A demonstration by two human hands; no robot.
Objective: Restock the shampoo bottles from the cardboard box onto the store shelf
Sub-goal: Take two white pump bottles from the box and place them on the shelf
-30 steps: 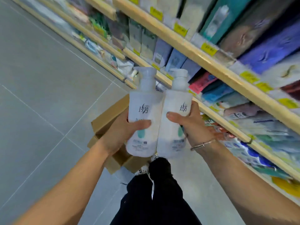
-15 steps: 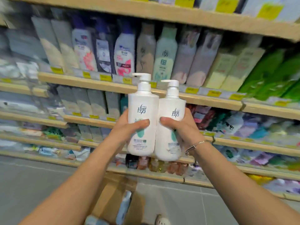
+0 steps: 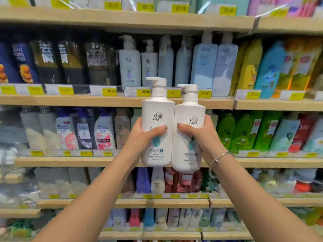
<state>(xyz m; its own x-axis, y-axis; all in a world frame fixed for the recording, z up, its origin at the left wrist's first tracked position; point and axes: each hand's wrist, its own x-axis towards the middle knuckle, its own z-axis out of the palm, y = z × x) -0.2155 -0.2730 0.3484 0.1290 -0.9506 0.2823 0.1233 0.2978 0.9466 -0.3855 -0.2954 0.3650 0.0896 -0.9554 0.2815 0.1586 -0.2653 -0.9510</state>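
White plastic tells me these are the shampoo: my left hand is wrapped round the left bottle and my right hand round the right bottle. The two bottles touch, pumps up and labels outward. I hold them raised before the store shelf, just below matching pump bottles, which is probably their slot. The cardboard box is out of view.

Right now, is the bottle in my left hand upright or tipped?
Upright. The left bottle stands pump on top, base down, gripped at its middle by the left hand, beside the right bottle.
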